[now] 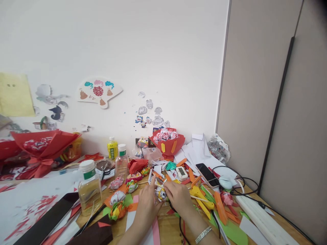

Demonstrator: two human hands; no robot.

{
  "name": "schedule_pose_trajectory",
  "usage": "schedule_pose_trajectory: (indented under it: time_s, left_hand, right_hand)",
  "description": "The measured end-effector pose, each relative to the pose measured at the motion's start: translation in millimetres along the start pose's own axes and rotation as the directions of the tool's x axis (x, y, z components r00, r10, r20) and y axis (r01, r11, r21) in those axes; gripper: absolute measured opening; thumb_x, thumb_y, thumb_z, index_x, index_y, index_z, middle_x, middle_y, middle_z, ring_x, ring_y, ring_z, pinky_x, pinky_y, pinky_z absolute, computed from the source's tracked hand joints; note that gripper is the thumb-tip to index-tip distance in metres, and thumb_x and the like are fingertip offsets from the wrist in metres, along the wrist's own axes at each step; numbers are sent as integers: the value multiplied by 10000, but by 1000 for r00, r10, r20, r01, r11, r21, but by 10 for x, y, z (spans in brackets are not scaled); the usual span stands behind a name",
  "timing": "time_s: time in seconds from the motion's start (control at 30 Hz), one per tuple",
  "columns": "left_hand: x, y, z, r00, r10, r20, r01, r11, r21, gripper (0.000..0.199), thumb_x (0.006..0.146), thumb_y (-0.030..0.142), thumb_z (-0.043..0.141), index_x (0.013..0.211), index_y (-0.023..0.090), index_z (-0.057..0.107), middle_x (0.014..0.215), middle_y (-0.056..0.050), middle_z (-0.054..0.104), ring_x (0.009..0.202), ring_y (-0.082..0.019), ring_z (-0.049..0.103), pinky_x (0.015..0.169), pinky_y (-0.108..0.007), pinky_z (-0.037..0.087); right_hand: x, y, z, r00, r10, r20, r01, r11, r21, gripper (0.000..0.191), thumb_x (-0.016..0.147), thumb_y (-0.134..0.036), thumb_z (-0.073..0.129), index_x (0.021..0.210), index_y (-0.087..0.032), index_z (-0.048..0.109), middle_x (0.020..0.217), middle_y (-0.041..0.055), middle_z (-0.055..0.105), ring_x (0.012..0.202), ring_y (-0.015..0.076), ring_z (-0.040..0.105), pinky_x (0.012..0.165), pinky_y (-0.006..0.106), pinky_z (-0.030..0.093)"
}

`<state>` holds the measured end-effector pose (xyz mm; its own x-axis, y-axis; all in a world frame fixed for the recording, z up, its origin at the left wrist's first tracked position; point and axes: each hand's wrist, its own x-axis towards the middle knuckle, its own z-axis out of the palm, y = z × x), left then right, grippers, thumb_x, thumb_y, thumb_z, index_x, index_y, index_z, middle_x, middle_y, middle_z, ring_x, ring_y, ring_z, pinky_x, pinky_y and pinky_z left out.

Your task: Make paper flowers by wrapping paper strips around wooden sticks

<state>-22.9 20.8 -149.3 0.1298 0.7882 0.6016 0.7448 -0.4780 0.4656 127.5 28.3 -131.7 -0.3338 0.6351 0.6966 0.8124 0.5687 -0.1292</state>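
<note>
A wooden table point(166, 230) bears a clear jar point(89, 195), phone point(207, 175), power strip point(265, 219) and green paper point(233, 232).

I was in a craft corner, home or workshop I couldn't tell: coloured paper pieces point(220, 207) littered the wooden table point(167, 228), a red-wrapped bouquet point(168, 144) stood behind, cartoon cut-outs point(157, 120) dotted the white wall point(166, 51).

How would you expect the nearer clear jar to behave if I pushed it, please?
The jar would probably tip if pushed near its white lid, standing taller than wide. Its smooth, clear walls may feel slippery.
</note>
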Motion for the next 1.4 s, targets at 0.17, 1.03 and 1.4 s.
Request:
schedule_pose_trajectory:
  time_s: [0.17,1.03,1.4]
  left_hand:
    - [-17,-30,15,1000,7,-9,-7,1000,5,838,663,167,530,1397,207,128,1063,-93,603,962,-279,536,835,-418,382]
    - [-30,-81,44,998,53,-29,-52,998,25,762,661,129,503,1368,186,224,1004,-88,591,945,-266,519,840,-422,377]
    - [-36,-51,22,997,66,-29,-64,997,51,762,651,127,500,1364,210,248,1010,-80,601,928,-258,529,823,-411,387]
  right_hand:
    - [3,-11,-16,997,-61,40,67,987,-147,176,879,-155,420,785,-193,564,672,9,609,561,125,551,496,218,273]
    - [14,-18,-11,987,13,163,4,995,-100,123,891,-197,416,835,-180,524,734,7,639,628,147,594,503,236,257]
    - [7,-26,-10,986,10,164,11,992,-127,106,884,-195,431,834,-188,524,730,1,641,617,144,594,500,239,252]
